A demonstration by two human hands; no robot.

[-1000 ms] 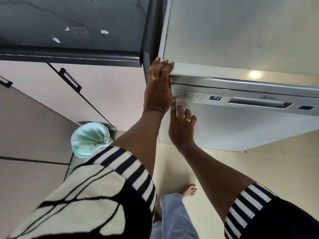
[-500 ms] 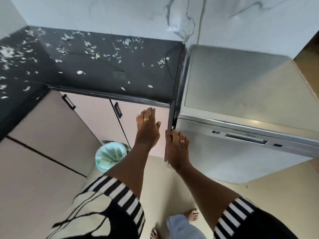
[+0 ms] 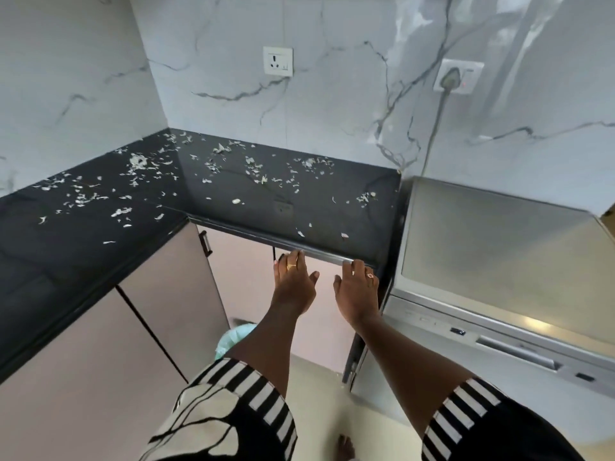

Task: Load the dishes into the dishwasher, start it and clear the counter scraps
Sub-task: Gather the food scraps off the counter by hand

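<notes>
- Held left hand [image 3: 293,287] and right hand [image 3: 356,294] flat, fingers straight, gripping nothing, at counter [image 3: 316,211] front edge, centre frame.
- Found scraps [image 3: 138,160] strewn above both hands, untouched.
- Found dishwasher [image 3: 499,247] shut, right of frame.

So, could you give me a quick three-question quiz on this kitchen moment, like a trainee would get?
1. True or false: the dishwasher door is shut.
2. Where do the pale scraps lie? A) on the black counter; B) on the dishwasher's top; C) on the floor.
3. Fill in: the left hand and right hand both reach with straight fingers to the counter's front ____.
Key: 1 true; 2 A; 3 edge.
</notes>
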